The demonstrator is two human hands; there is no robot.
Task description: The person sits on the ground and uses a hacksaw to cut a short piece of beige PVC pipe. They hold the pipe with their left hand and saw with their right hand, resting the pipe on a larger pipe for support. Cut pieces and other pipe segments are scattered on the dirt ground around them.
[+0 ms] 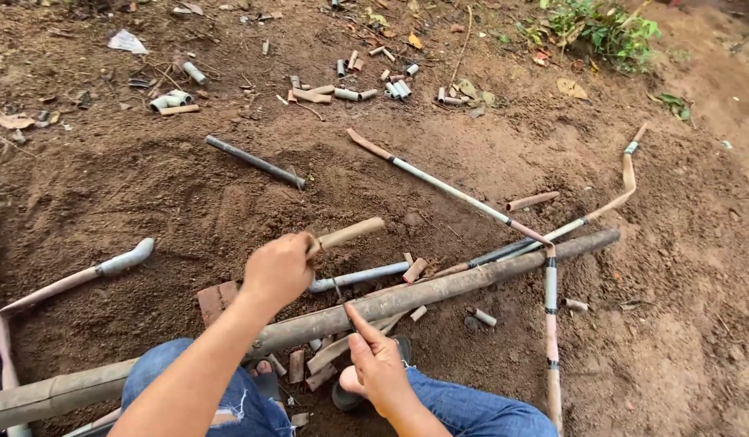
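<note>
The left hand (pixel 277 271) is seen from the back, its fingers curled tight into a fist around a short wooden handle (pixel 350 233). The handle sticks out to the right of the fist and slants slightly upward; its lower end is hidden inside the grip. The fist is held above a thin grey pipe (pixel 360 276) that lies on the soil (pixel 148 186), and whether the two touch cannot be told.

The right hand (pixel 380 364) is placed lower, near the knees. Its forefinger is stretched out straight and its tip is laid against the near side of a long, thick pole (pixel 439 285), which runs across the ground from the lower left up to the right. The other fingers of that hand are loosely folded, and nothing is gripped in them.

Over the pole, at its right part, a bent thin tube (pixel 550 291) with dark bands is crossed. Short offcuts of pipe (pixel 415 270) are scattered just beside the pole, and a reddish brick (pixel 217 299) is lying near the left wrist. Farther up, well apart from both hands, a dark rod (pixel 255 162) and a heap of small cut pieces (pixel 350 85) are seen. Blue jeans (pixel 472 409) are visible at the bottom edge.
</note>
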